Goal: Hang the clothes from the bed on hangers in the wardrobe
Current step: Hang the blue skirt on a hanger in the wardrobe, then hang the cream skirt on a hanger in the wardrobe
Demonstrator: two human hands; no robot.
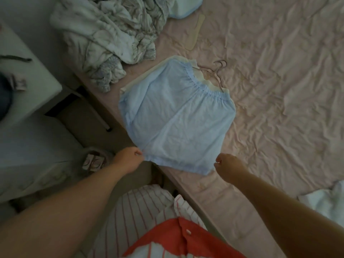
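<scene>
Light blue garment [176,116] flat at frame centre on pink bedsheet [279,71] — left hand [128,159] and right hand [228,165] each pinching a lower hem corner, wire hanger [216,71] just above.

Left hand [128,159] pinching blue garment [176,120] hem, right hand [228,167] beside, bed [279,90]

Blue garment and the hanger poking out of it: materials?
Blue garment: thin woven fabric, probably cotton, matte; gathered neckline and soft creases. Hanger: looks like thin wire, metal or coated, judging by the slim bent hook; too dim to be sure.
</scene>
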